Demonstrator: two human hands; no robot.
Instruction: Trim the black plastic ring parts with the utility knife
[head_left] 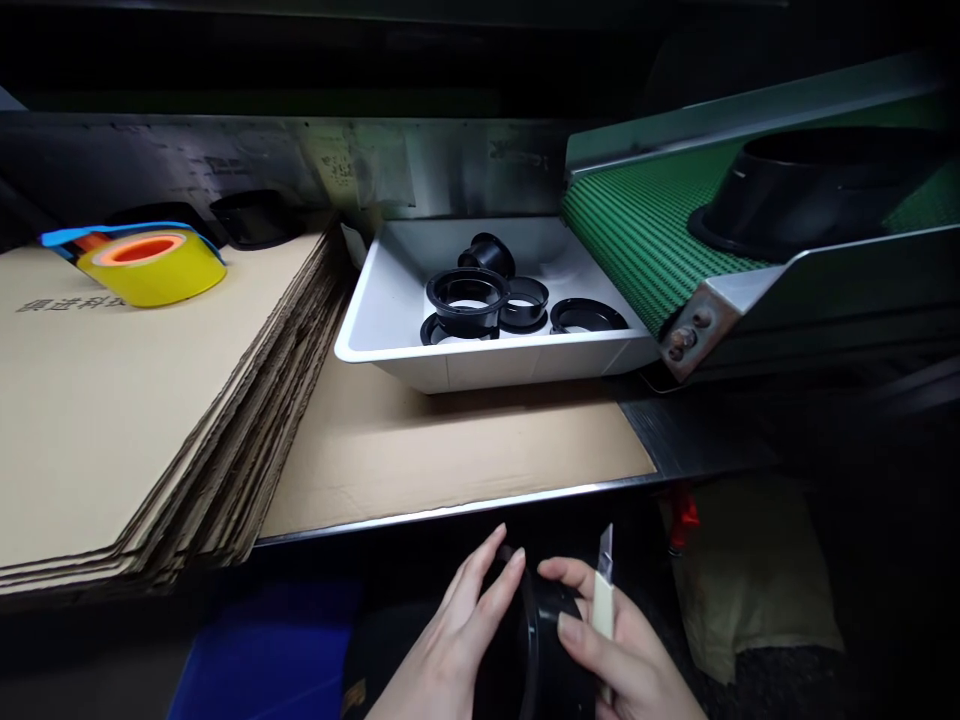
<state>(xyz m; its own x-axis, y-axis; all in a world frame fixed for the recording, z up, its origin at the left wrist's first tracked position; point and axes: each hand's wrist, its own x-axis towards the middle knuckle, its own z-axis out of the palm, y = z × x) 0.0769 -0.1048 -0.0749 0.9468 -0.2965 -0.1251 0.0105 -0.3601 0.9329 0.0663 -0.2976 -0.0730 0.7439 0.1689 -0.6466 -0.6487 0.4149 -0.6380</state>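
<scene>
A black moulded plastic collar (544,640) is being held up between the two hands, just below the steel table edge (450,510). The left hand (457,640) is pressed against the flanged rim, with its fingers (491,575) spread and curled over the edge. The right hand (619,650) is clenched around the cream handle of a utility knife (603,600), the blade pointing upward, while its fingertips (559,568) are laid on the collar's far side. The collar is judged to be light and stiff, and its smooth surface may prove a little slippery, so the flange is taken to offer the surest hold, with the thinner wall likely to give less purchase. Farther ahead of the hands, several similar black rings (465,305) are seen lying in a white plastic tray (495,365), and a larger black moulding (817,190) is sitting on a green conveyor belt (645,220) ahead and to the right. Ahead and to the left, a stack of corrugated cardboard sheets (127,420) is topped by a yellow tape roll (154,265). A blue surface (270,650) is visible below and left of the left hand.
</scene>
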